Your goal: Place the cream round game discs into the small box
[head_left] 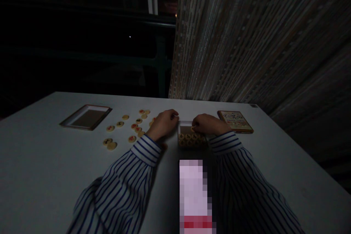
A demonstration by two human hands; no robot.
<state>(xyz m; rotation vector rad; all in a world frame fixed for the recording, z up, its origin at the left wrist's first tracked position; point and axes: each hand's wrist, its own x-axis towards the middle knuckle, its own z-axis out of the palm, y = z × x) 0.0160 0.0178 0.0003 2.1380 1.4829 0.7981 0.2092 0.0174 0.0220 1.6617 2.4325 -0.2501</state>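
A small open box (186, 129) stands on the table with rows of round wooden Chinese chess pieces (188, 137) in its near part; bare brown bottom shows in its far part. Over the box's right side, my right hand (210, 123) is closed, its fingertips on a piece (193, 129). My left hand (163, 123) is at the box's left edge with its fingers curled together; whatever they hold, if anything, is hidden. Left of it lie several loose pieces (132, 139), some with red or black characters, some blank side up. My left wrist partly covers a few.
An empty shallow tray or lid (90, 117) lies at the far left of the white table (55, 161). On the right is a printed flat box or booklet (236, 121). A lit, pixelated phone-like screen (193, 190) sits between my forearms. A string curtain (219, 44) hangs behind.
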